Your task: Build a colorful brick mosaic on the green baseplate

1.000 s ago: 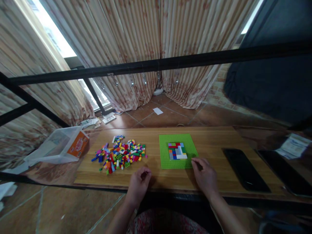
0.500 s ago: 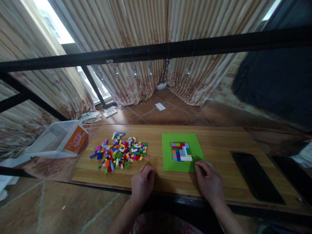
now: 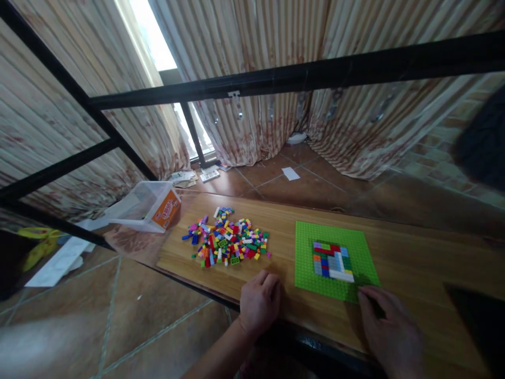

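A green studded baseplate (image 3: 311, 234) lies on the wooden table, with a small flat patch of toy building bricks (image 3: 325, 260) in several colours near its middle. My right hand (image 3: 390, 326) is at the plate's near right corner, thumb and fingertips pinched together over the edge. Whatever may be between those fingertips is hidden. Resting by the table's front edge, my left hand (image 3: 259, 300) is closed, fingers curled in, and no brick shows in it. It sits between the plate and a loose heap of mixed bricks (image 3: 231, 239), touching neither.
Left of the heap stands a clear plastic box (image 3: 136, 223) with an orange label. A black flat object (image 3: 469, 316) lies at the table's right. Behind runs a black metal rail (image 3: 276, 79) before striped curtains (image 3: 256, 42). Papers (image 3: 291, 173) lie on the tiled floor.
The view has turned left, so the table and everything on it appear further right. Both hands keep about the same places beside the plate. The bricks look unchanged.
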### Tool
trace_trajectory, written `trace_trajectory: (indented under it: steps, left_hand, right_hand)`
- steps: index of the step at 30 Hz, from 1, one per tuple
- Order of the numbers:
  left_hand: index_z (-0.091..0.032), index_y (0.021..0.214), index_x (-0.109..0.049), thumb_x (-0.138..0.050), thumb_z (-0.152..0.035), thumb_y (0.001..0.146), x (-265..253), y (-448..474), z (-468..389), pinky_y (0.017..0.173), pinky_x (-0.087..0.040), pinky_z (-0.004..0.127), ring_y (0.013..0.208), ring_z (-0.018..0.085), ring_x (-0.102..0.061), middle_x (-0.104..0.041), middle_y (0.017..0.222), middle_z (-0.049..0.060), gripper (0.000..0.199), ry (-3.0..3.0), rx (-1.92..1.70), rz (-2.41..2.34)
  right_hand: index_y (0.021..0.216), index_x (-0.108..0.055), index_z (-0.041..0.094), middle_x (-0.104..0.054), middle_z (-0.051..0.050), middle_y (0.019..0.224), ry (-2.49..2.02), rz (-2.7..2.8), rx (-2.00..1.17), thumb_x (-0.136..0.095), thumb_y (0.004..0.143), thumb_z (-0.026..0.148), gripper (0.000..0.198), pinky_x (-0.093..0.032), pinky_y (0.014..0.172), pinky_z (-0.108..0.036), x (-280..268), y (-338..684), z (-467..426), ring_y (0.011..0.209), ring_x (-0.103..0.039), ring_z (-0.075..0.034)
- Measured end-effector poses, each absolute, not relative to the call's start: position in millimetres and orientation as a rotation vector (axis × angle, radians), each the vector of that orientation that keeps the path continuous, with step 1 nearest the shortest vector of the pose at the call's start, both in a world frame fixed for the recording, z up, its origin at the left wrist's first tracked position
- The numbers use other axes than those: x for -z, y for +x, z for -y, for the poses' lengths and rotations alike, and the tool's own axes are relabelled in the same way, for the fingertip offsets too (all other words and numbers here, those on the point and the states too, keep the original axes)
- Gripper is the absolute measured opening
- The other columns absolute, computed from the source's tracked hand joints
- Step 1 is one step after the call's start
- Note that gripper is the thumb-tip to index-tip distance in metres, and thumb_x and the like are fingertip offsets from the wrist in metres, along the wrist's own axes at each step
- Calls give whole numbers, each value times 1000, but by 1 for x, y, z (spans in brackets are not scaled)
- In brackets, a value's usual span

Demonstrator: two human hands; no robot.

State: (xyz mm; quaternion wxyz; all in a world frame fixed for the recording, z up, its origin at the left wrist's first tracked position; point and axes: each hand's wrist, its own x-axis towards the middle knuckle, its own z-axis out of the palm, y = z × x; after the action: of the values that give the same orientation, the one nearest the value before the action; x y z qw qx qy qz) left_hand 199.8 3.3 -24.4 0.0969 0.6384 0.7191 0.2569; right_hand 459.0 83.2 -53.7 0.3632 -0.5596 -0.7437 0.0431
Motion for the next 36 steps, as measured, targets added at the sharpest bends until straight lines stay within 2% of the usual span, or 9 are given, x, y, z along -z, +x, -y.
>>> trace_trajectory:
  steps: [13, 18, 22, 25, 29, 32, 36]
  left_hand:
    - [-21, 81, -59, -45, -19, 89, 21, 198, -1, 61, -40, 23, 72, 13, -56, -60, 80, 4, 16, 1868, -847, -2036]
    - [-21, 89, -61, -45, -18, 89, 13, 184, 9, 69, -46, 23, 79, 14, -59, -63, 86, 5, 16, 1632, -1132, -1894]
    - [-19, 88, -63, -49, -25, 87, 8, 147, 21, 67, -47, 24, 73, 14, -59, -64, 82, 4, 16, 1306, -1413, -2152]
    - [-18, 89, -65, -52, -27, 82, 7, 105, 30, 66, -47, 24, 70, 14, -59, -65, 80, 3, 17, 1102, -1471, -2400]
    - [-17, 96, -64, -53, -33, 81, 5, 45, 33, 63, -47, 24, 66, 14, -59, -66, 81, 3, 25, 877, -1374, -2645]
    - [-16, 102, -63, -51, -31, 81, 0, 11, 22, 65, -47, 25, 70, 15, -61, -67, 86, 5, 28, 894, -1044, -2805]
    - [-16, 96, -66, -58, -32, 78, -6, -7, 0, 68, -46, 27, 76, 19, -63, -68, 88, 8, 26, 989, -758, -2827]
  right_hand:
    - [87, -65, 18, -66, -12, 96, -1450, 1959, -73, -38, 87, 52, 43, -50, 75, -39, 55, 462, -85, 85, -63, -27]
    - [88, -65, 20, -67, -10, 96, -1468, 1959, -80, -38, 85, 54, 43, -50, 71, -39, 59, 465, -86, 83, -63, -27]
    - [88, -64, 21, -67, -10, 97, -1479, 1974, -110, -38, 85, 56, 44, -50, 69, -40, 66, 470, -88, 85, -63, -28]
    - [87, -64, 22, -66, -10, 97, -1472, 1957, -130, -39, 83, 57, 42, -49, 69, -41, 75, 475, -90, 83, -63, -28]
    - [88, -64, 22, -66, -11, 97, -1438, 1960, -145, -40, 83, 56, 42, -48, 72, -42, 84, 479, -92, 85, -62, -30]
    - [90, -64, 21, -66, -11, 98, -1442, 1962, -158, -40, 83, 56, 42, -48, 74, -43, 85, 479, -91, 86, -62, -29]
    - [90, -63, 21, -66, -10, 98, -1442, 1967, -142, -38, 85, 56, 44, -49, 74, -42, 76, 472, -90, 85, -62, -29]
